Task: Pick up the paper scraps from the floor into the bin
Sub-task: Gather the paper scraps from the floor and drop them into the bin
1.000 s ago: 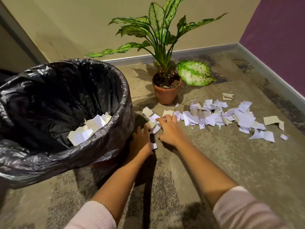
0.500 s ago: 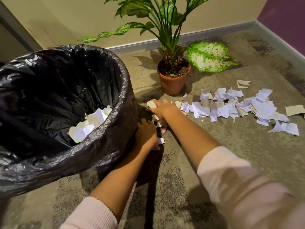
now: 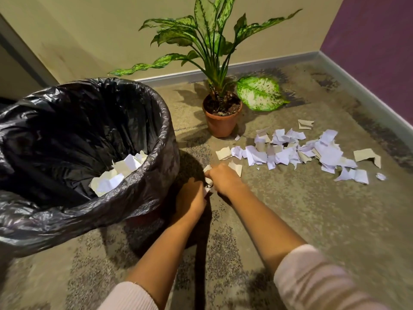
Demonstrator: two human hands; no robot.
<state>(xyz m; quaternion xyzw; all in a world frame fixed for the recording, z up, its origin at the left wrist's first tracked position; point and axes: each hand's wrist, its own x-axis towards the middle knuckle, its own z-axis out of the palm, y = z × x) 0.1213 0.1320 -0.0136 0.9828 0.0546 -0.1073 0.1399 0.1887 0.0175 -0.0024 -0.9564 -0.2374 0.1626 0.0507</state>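
White paper scraps (image 3: 290, 151) lay on the floor (image 3: 290, 220) beyond and right of the grips; right hand (image 3: 223, 179) and left hand (image 3: 192, 198) closed together on several scraps beside the bin (image 3: 138, 191).

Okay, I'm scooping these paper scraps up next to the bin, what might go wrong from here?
1. The left hand and right hand pinch only a loose bunch of scraps; some may drop short of the bin.
2. Reaching for the remaining pile could bump the plant pot beside it.
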